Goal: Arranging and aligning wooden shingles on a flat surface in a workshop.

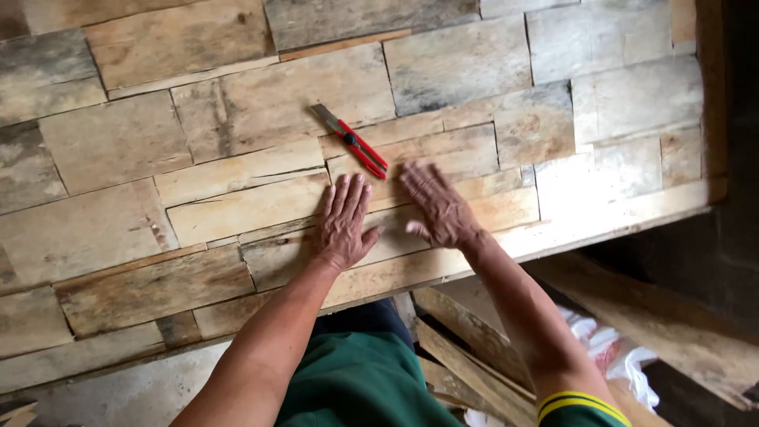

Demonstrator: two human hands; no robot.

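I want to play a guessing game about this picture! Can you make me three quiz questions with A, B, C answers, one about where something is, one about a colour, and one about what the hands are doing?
1. Where do the pliers lie?
A. On the wooden panel, just beyond the fingertips
B. In the left hand
C. On the floor

2. What colour are the pliers' handles?
A. Blue
B. Red
C. Yellow

3. What are the left hand and right hand doing?
A. Making fists
B. Gripping the pliers
C. Lying flat and open on the wood

Answers:
1. A, the pliers rest on the planks above both hands, touched by neither.
2. B, both handles are plainly red.
3. C, the palms face down with the fingers spread, and nothing is held.
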